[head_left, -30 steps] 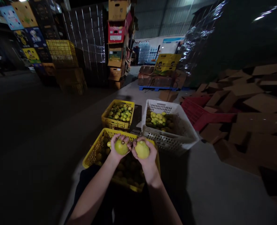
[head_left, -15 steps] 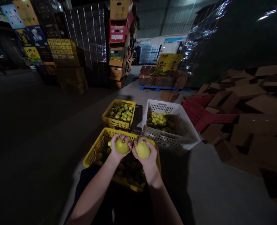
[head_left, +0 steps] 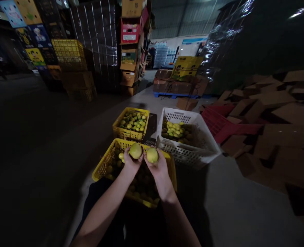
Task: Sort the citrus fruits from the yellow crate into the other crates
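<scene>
A round yellow-green lemon [head_left: 135, 151] rests in my left hand [head_left: 130, 164], with the fingers curled round its side. My right hand [head_left: 162, 167] grips a second, paler lemon [head_left: 152, 155]. Both hands are side by side, close together, above the near yellow crate [head_left: 100, 170]. More lemons lie inside this crate, mostly in shadow and partly hidden by my forearms. Just beyond stands a smaller-looking yellow crate [head_left: 127, 134] full of green and yellow lemons. To its right a white crate [head_left: 190, 151] holds lemons, heaped towards its left side.
Flattened cardboard boxes [head_left: 283, 137] and a red crate [head_left: 216, 120] are piled at the right. Further back are a blue pallet [head_left: 176, 95] with cartons, a tall stack of boxes [head_left: 128, 55], and yellow crates [head_left: 69, 55] at the left.
Both lemons have been turned in my hands and now show rounder faces; the stem end seen earlier no longer shows. My hands have risen slightly.
</scene>
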The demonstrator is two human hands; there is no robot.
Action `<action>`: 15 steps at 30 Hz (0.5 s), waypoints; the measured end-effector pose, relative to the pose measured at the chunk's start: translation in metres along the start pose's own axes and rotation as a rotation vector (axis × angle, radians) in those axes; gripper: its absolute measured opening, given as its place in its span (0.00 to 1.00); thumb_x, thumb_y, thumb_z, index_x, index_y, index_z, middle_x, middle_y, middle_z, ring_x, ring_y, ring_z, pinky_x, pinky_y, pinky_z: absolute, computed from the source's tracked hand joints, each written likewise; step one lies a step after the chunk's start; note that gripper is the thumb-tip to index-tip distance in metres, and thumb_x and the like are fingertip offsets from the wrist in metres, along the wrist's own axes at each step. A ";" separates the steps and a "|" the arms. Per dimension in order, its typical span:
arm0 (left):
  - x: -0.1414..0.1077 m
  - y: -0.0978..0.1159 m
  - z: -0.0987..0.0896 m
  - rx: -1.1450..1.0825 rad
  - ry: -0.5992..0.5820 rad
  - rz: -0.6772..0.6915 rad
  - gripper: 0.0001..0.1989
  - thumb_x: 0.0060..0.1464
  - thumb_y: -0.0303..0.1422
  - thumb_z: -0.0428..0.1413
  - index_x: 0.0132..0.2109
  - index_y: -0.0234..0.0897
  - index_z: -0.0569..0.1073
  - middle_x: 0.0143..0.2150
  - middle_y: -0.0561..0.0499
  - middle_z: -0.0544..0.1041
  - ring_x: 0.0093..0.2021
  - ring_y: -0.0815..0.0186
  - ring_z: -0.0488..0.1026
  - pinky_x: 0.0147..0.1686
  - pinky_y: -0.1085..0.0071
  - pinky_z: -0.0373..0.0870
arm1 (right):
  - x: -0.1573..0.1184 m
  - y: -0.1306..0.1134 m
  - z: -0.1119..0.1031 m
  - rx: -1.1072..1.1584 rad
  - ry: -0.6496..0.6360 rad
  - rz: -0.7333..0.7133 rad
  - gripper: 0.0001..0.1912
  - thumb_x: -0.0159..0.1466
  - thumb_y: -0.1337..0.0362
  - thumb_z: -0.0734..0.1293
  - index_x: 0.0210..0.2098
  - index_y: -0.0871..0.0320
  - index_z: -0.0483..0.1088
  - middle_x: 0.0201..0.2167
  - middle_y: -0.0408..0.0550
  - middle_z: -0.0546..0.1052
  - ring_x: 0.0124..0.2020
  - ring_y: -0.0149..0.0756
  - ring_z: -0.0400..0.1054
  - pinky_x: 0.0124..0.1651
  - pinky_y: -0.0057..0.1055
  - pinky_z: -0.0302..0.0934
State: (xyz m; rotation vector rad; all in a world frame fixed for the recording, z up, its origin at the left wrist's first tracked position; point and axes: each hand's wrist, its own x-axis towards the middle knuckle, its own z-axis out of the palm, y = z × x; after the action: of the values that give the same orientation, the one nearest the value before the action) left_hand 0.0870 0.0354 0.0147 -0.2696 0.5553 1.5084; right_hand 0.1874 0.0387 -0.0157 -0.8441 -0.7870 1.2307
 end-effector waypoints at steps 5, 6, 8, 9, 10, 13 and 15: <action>0.006 0.001 -0.003 0.013 0.123 0.026 0.12 0.57 0.35 0.46 0.40 0.34 0.70 0.31 0.46 0.73 0.30 0.62 0.73 0.29 0.68 0.73 | 0.013 0.013 -0.005 0.217 0.135 0.317 0.06 0.50 0.58 0.66 0.26 0.51 0.67 0.25 0.46 0.77 0.33 0.44 0.74 0.38 0.44 0.73; 0.006 0.001 -0.003 0.011 0.124 0.041 0.11 0.57 0.35 0.46 0.40 0.34 0.70 0.31 0.47 0.73 0.30 0.62 0.73 0.29 0.68 0.73 | 0.015 0.014 -0.005 0.246 0.168 0.346 0.05 0.50 0.59 0.66 0.26 0.51 0.67 0.25 0.45 0.77 0.32 0.43 0.74 0.38 0.44 0.73; 0.006 0.002 -0.002 0.011 0.115 0.064 0.11 0.56 0.34 0.47 0.41 0.35 0.70 0.31 0.48 0.73 0.30 0.62 0.72 0.30 0.68 0.72 | 0.016 0.015 -0.004 0.295 0.219 0.381 0.03 0.50 0.61 0.66 0.26 0.51 0.67 0.24 0.45 0.77 0.31 0.42 0.73 0.37 0.42 0.73; 0.005 0.002 -0.002 0.012 0.108 0.070 0.11 0.56 0.33 0.47 0.41 0.35 0.71 0.32 0.48 0.74 0.30 0.62 0.72 0.30 0.68 0.72 | 0.016 0.016 -0.004 0.304 0.227 0.376 0.02 0.51 0.61 0.66 0.25 0.51 0.67 0.25 0.44 0.77 0.31 0.41 0.73 0.37 0.41 0.73; 0.005 0.003 -0.002 0.014 0.105 0.071 0.11 0.55 0.33 0.47 0.42 0.35 0.71 0.32 0.47 0.74 0.31 0.62 0.72 0.30 0.68 0.72 | 0.015 0.017 -0.004 0.306 0.225 0.359 0.02 0.51 0.62 0.66 0.25 0.51 0.67 0.25 0.44 0.77 0.31 0.40 0.73 0.38 0.40 0.73; 0.003 0.003 -0.001 0.019 0.113 0.057 0.13 0.54 0.32 0.48 0.44 0.34 0.72 0.32 0.47 0.74 0.32 0.61 0.73 0.31 0.67 0.72 | 0.011 0.017 -0.006 0.305 0.178 0.269 0.02 0.52 0.63 0.66 0.27 0.51 0.68 0.27 0.42 0.78 0.33 0.38 0.74 0.40 0.37 0.73; 0.000 0.002 0.000 0.014 0.091 0.024 0.15 0.53 0.32 0.48 0.46 0.34 0.73 0.32 0.46 0.75 0.32 0.61 0.74 0.30 0.68 0.73 | 0.006 0.015 -0.006 0.312 0.141 0.226 0.04 0.51 0.64 0.67 0.28 0.50 0.69 0.30 0.42 0.78 0.35 0.37 0.74 0.40 0.35 0.72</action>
State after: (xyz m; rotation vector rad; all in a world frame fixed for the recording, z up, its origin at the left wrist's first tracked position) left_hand 0.0850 0.0353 0.0147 -0.3228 0.6434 1.5201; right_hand 0.1871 0.0453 -0.0313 -0.7664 -0.3794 1.4319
